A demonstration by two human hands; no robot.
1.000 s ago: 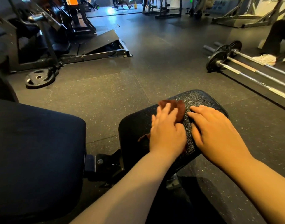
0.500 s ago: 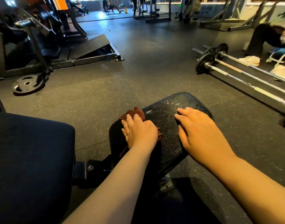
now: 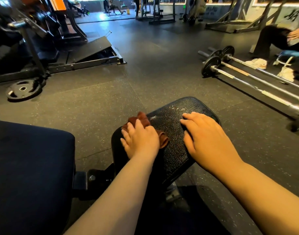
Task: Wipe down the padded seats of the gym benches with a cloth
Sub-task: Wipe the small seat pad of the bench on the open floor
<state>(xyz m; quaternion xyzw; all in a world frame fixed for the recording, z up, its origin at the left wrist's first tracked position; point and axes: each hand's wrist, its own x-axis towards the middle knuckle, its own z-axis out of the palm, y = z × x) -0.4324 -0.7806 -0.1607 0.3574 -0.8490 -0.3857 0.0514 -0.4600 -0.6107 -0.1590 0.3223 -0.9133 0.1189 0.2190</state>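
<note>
Head view, looking down at a small black seat pad [image 3: 169, 133] with cracked vinyl. My left hand [image 3: 140, 141] lies flat on a brown cloth [image 3: 142, 120] at the pad's left edge, fingers straight and slightly spread, pressing down. My right hand [image 3: 206, 138] rests palm down on the pad's right side, fingers straight and close together (bracing it, I judge). Wiping is under way on this seat. Next I should sweep the cloth rightward, lifting my right hand clear. A larger dark pad [image 3: 30, 167] sits left, seemingly unwiped.
</note>
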